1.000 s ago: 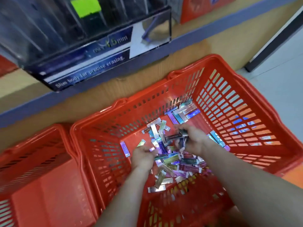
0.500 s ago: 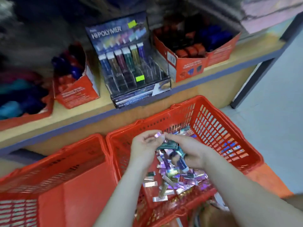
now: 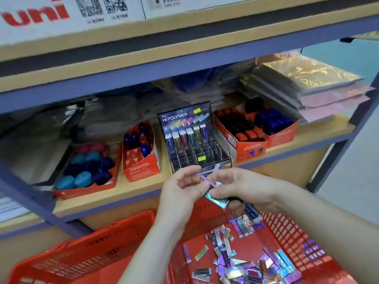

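over the red basket [image 3: 291, 232], head view: both hands are up in front of the shelf. the right hand [image 3: 248, 187] curls tight round a small bundle of eraser packs [image 3: 218, 200], held as ready stock. the left hand [image 3: 180, 189] pinches the end of one pink pack [image 3: 208, 181] sticking out of that bundle, probably to single it out for a slot in the hi-polymer display [image 3: 185, 117] just behind. more loose packs [image 3: 223, 261] lie scattered on the basket floor below.

Location: stationery shop. Indicators: wood-and-blue-metal shelving [image 3: 143, 193] carrying orange cardboard display boxes [image 3: 141, 169] of sharpeners, a dark "HI-POLYMER" clear-plastic display stand [image 3: 184, 117], and red slotted plastic shopping baskets [image 3: 92, 249] below.
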A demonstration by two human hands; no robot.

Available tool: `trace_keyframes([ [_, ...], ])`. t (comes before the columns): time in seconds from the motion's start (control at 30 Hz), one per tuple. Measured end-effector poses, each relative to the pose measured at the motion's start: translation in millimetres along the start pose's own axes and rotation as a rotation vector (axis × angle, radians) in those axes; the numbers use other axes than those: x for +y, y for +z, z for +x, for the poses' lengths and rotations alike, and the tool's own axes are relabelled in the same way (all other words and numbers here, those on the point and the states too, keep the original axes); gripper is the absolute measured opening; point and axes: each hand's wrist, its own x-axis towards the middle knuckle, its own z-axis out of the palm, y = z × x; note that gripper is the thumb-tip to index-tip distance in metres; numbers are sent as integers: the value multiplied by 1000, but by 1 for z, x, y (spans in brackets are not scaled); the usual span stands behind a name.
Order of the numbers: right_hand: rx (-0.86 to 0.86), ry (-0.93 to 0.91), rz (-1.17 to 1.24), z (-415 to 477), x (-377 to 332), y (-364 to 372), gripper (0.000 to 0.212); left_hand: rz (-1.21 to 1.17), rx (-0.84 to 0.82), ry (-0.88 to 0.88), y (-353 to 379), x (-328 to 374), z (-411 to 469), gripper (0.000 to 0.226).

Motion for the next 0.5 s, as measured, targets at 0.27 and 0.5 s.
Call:
trace_keyframes([
  [0.27,99,-164,132,18,-26,-2,21,175,-29,-62,-20,30,40,21],
  [0.5,344,-158,268,39,-27,-28,23,137,42,6,-25,57,81,10],
])
